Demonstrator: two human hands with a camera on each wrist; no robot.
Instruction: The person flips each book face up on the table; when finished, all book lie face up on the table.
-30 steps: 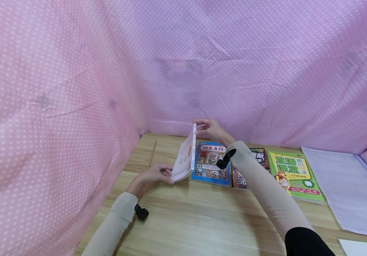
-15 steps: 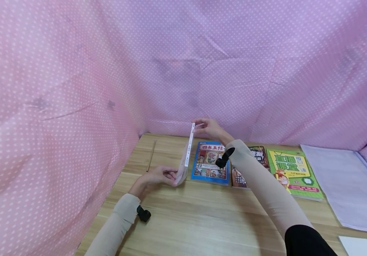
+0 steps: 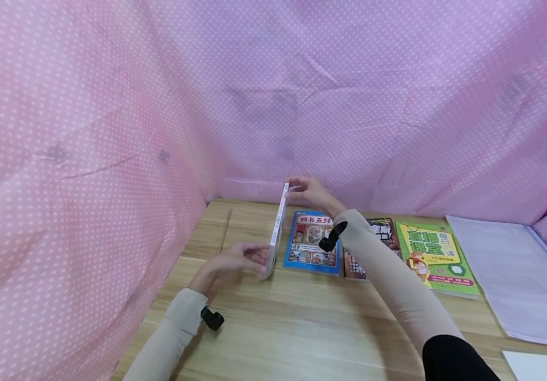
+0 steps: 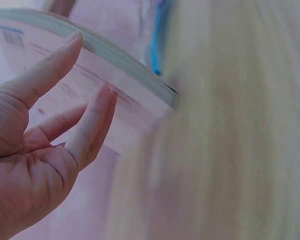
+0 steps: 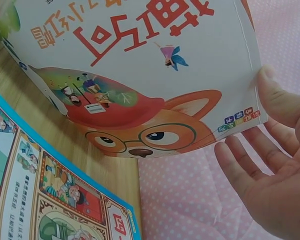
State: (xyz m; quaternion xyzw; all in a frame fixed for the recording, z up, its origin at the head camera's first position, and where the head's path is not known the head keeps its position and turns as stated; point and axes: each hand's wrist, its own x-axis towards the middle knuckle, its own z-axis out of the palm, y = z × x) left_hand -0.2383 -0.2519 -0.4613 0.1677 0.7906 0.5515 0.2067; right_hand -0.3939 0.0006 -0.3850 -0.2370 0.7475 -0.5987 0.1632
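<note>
Two hands steadied the white book on edge, just left of the blue book. The right hand pinched its far top corner, and the left hand braced the near end with straight fingers. I judged it wise to lower both ends together, keeping clear of the blue book.

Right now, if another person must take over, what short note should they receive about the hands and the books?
Left hand: straight fingers steady the near end of the fox book.
Right hand: thumb holds its far top corner.
The fox book stands on edge on the table, left of the blue book. A dark book and a green book lie flat to the right.
Done: three books lie in a row.
Left: the fox book is not yet flat.
</note>
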